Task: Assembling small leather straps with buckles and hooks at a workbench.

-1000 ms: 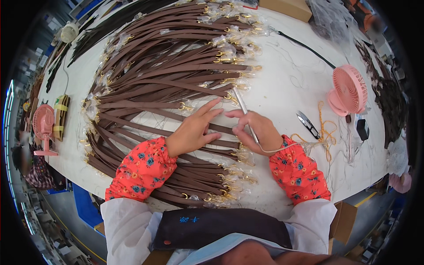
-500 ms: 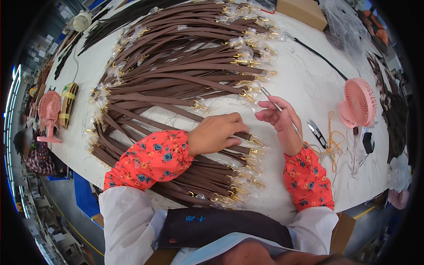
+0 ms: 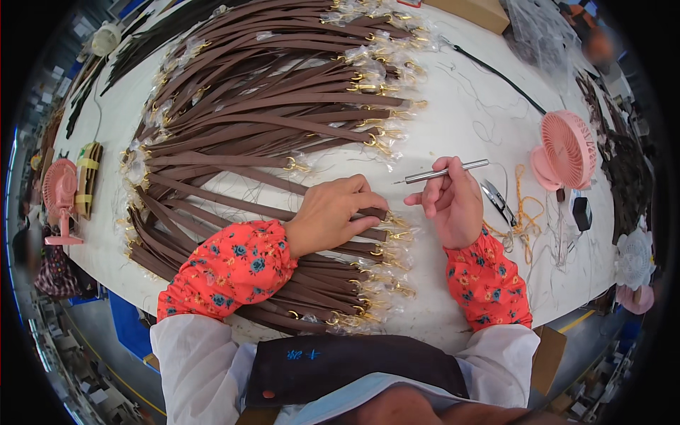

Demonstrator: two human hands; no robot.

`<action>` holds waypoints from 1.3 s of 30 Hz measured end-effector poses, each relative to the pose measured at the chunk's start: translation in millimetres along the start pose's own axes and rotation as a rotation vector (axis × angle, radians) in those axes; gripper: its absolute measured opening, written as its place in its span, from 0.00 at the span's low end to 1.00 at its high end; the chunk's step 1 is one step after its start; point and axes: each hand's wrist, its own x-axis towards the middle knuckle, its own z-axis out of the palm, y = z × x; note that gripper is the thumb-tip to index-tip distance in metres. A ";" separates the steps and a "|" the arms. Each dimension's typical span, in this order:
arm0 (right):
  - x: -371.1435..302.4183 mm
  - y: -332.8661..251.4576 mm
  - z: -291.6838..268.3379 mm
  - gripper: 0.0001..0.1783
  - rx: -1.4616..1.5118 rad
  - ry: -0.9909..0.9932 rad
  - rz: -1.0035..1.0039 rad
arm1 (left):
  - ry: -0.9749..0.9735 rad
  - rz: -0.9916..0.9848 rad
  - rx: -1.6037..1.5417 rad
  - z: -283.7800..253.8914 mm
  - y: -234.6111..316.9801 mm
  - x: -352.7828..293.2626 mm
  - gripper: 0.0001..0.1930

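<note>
Straps (image 3: 269,120) left on table (image 3: 460,106), fan (image 3: 567,149) right

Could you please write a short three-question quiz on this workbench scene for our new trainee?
1. True or false: the left hand rests flat on the brown straps.
2. What does the right hand hold? A) scissors B) a thin metal tool C) a fan
3. What colour is the small fan to the right of the right hand?

Key: 1 true; 2 B; 3 pink.
</note>
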 end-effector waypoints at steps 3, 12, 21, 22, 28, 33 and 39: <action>-7.9 -2.2 -3.0 0.21 0.039 0.063 0.031 | -0.001 -0.030 0.036 0.4 3.4 3.3 0.10; -11.0 6.5 -4.5 0.20 0.016 -0.002 0.065 | 0.031 -0.181 -0.074 5.5 -4.0 6.6 0.06; -18.7 11.1 -1.6 0.22 -0.333 -0.104 0.066 | -0.207 -0.384 -0.639 -21.7 -21.9 2.1 0.05; -19.1 11.6 -1.0 0.22 -0.333 -0.104 0.067 | -0.256 -0.360 -0.700 -23.4 -22.9 1.9 0.05; -17.6 14.0 0.1 0.21 -0.402 -0.170 0.063 | -0.280 -0.232 -0.680 -21.8 -27.4 -2.2 0.06; -17.5 14.0 -0.8 0.20 -0.400 -0.161 0.052 | -0.292 -0.209 -0.644 -22.4 -26.2 0.3 0.06; -17.5 14.4 1.5 0.20 -0.428 -0.162 0.063 | -0.279 -0.168 -0.605 -21.3 -28.1 -1.3 0.07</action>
